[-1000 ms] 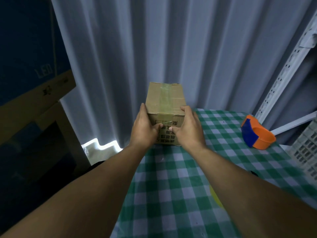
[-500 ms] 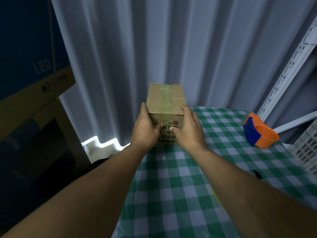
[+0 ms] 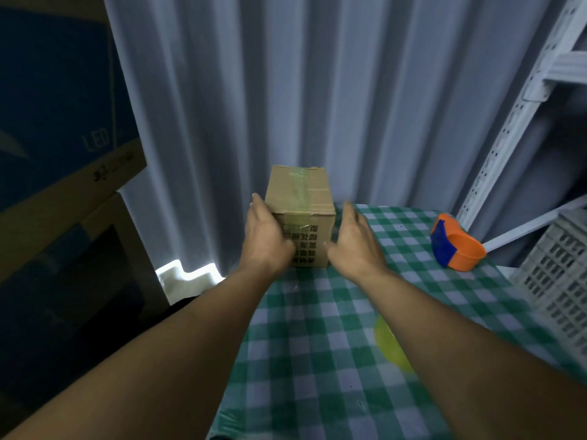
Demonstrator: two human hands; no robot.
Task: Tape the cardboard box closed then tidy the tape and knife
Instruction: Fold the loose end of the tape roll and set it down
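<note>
Nearest the camera, two bare forearms reach out over the green-and-white checked tablecloth [image 3: 317,344] that covers the worktop. A blurred yellow-green shape [image 3: 392,347] lies on the cloth beside the right forearm; it may be the knife's handle, but the view is too smeared to tell.

Further out, the hands differ from half a second ago. Then both thumbs pressed the tape end down on the near face of the small brown cardboard box [image 3: 300,217]. Now the right hand [image 3: 352,246] has come off that face and hovers just beside the box's right side, fingers loosely spread, holding nothing. The left hand [image 3: 265,241] still lies flat against the box's left side, palm to the cardboard, fingers together.

The box stands at the far left corner of the worktop, a strip of clear greenish tape [image 3: 300,192] running along its top seam and folding over onto the near face. That reads as the sealing step finished, with the smoothing just ended.

Farthest right, near the far right edge, sits the orange-and-blue tape dispenser [image 3: 457,246], untouched; tidying it, and the knife, remains to do.
</note>
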